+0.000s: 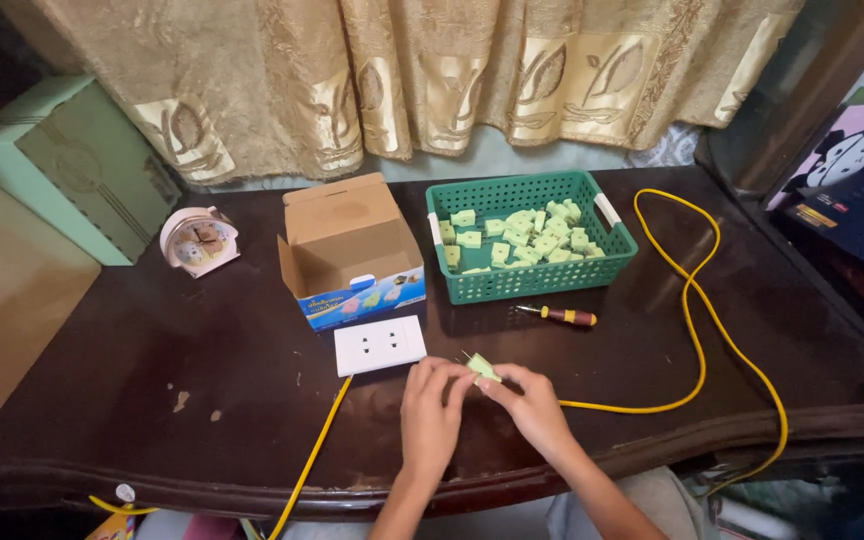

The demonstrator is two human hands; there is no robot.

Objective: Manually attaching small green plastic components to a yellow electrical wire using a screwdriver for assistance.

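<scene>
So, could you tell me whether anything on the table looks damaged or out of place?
The dark tabletop has pale chipped spots in its finish near the front left. The yellow cable loops loosely across the right side and hangs over the front edge. Otherwise, the green basket and open box sit upright, nothing spilled.

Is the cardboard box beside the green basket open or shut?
Open. The cardboard box has its top flaps folded up and back, showing a bare brown interior; nothing is visible inside from this angle.

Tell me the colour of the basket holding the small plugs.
Green, a dark green plastic basket, clearest in the head view.
</scene>
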